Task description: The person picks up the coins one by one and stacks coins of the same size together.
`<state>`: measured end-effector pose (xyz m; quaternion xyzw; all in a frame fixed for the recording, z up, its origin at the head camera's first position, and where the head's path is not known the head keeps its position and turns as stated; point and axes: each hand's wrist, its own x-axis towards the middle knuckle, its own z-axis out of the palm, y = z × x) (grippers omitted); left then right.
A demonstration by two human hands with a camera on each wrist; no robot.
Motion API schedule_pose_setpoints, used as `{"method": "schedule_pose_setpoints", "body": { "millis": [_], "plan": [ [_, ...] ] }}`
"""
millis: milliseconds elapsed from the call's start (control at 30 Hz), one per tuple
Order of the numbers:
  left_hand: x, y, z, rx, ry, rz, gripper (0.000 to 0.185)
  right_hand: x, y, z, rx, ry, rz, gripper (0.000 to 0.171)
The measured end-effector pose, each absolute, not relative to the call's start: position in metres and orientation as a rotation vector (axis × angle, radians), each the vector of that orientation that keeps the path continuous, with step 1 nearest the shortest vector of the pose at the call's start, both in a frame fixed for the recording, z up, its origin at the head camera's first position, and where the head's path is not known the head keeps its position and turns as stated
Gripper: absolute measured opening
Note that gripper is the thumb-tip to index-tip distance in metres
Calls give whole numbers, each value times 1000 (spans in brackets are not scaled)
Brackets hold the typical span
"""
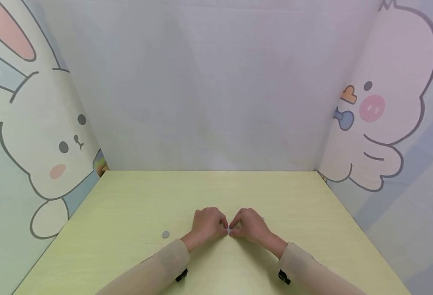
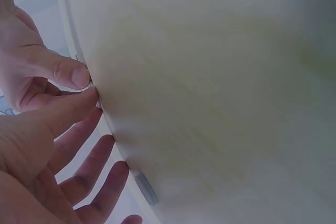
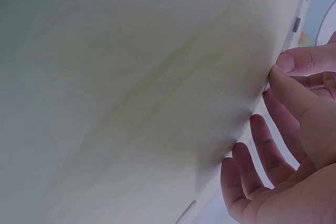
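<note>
A tiny pale object (image 1: 229, 232), too small to be identified, is seen pinched between the fingertips of two hands brought together at the middle of a pale yellow-green bench (image 1: 135, 205). The left hand (image 1: 207, 223) and the right hand (image 1: 250, 225) are set knuckles up, thumbs and forefingers meeting just above the bench surface, with the remaining fingers loosely curled under. In the left wrist view, the thumb (image 2: 63, 109) of the left hand is pressed against the opposite hand's fingertip (image 2: 71, 72), the other fingers (image 2: 89, 166) being spread and relaxed; the same pinch is shown mirrored in the right wrist view, where a thumb (image 3: 286, 90) is met by a fingertip (image 3: 294, 60). What exactly is held in either grip cannot be told from the frames. A small grey disc (image 1: 165, 234) is left lying flat on the bench just to the left of the left hand, apart from it, and is seen again on edge in the left wrist view (image 2: 146, 189). Both forearms are covered by beige sleeves (image 1: 164, 262). The bench is enclosed by pale walls, a cartoon rabbit (image 1: 43, 147) being printed on the left panel and a pink-cheeked cartoon chick (image 1: 386, 110) on the right.
</note>
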<state>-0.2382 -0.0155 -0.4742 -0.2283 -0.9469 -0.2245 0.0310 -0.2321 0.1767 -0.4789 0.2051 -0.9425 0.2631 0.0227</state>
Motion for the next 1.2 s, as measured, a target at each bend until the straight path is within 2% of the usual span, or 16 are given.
{"method": "schedule_pose_setpoints", "body": {
  "millis": [200,400,633,900,1200],
  "plan": [
    [-239,-15,-483,-710,-2902,-651,13,-233,179,-480,687,-2918,806,12],
    [-240,-14,-486,-696,-2891,-684,16,-236,194,-479,851,-2881,715,14],
    [-234,-13,-474,-703,-2928,-683,14,-238,230,-470,653,-2870,841,13],
    [-234,-14,-476,-700,-2917,-679,14,-239,268,-465,603,-2863,800,16],
    [-236,-16,-474,-713,-2890,-633,12,-245,285,-467,576,-2914,790,24]
  ]
}}
